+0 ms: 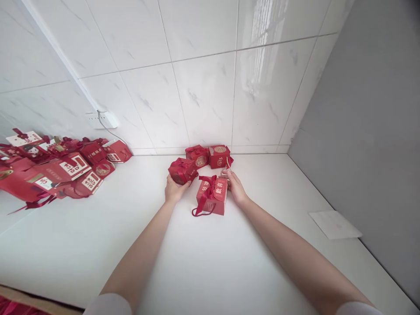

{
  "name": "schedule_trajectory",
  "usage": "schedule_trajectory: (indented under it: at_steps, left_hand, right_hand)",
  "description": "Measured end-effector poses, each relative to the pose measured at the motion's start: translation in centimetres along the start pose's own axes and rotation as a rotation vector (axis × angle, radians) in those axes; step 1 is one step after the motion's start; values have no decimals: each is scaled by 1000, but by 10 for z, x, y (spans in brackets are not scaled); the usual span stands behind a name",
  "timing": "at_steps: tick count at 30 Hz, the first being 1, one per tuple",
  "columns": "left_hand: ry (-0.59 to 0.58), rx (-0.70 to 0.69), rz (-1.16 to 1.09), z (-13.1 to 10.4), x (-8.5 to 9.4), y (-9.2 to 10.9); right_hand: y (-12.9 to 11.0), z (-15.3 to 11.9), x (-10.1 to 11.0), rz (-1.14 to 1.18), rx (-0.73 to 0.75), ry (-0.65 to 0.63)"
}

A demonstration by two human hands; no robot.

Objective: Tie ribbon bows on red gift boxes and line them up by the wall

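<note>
On the tabletop (197,271), a ribboned box (219,202) stands nearest; beside it, the half-open left grip (175,191) cups a darker box (177,175), best held by its sides, sparing the bow (184,164); the half-curled right grip (236,188) nears a cord (228,162), hold unclear.

Apparently "囍" on red boxes (75,166)

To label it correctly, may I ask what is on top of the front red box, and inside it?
A ribbon bow sits on the front red box, covering part of its printing. The closed box hides its inside.
</note>
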State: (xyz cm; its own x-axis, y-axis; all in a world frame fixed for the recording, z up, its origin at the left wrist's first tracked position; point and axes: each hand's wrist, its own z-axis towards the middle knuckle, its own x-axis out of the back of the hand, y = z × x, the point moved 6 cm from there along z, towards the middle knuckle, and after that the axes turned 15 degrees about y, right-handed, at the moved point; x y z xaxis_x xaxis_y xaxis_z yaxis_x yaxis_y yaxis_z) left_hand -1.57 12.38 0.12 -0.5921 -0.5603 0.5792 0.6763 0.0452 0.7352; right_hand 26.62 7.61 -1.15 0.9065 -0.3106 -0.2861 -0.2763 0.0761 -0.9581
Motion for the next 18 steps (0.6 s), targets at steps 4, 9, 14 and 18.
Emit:
schedule_trajectory:
  at_steps: [4, 9, 14, 18]
  left_hand:
    - [-181, 67, -266, -40, 7, 15]
    - [-37, 95, -353, -70, 42, 33]
    - [-88, -200, -333, -101, 57, 76]
    - [-217, -323, -282, -114, 51, 87]
  right_hand:
    - [-34, 0, 8, -74, 86, 18]
    - [-104, -24, 10, -230, 214, -177]
    - [-114, -65, -6, -854, 420, -482]
    - [-100, -67, -6, -985, 369, -563]
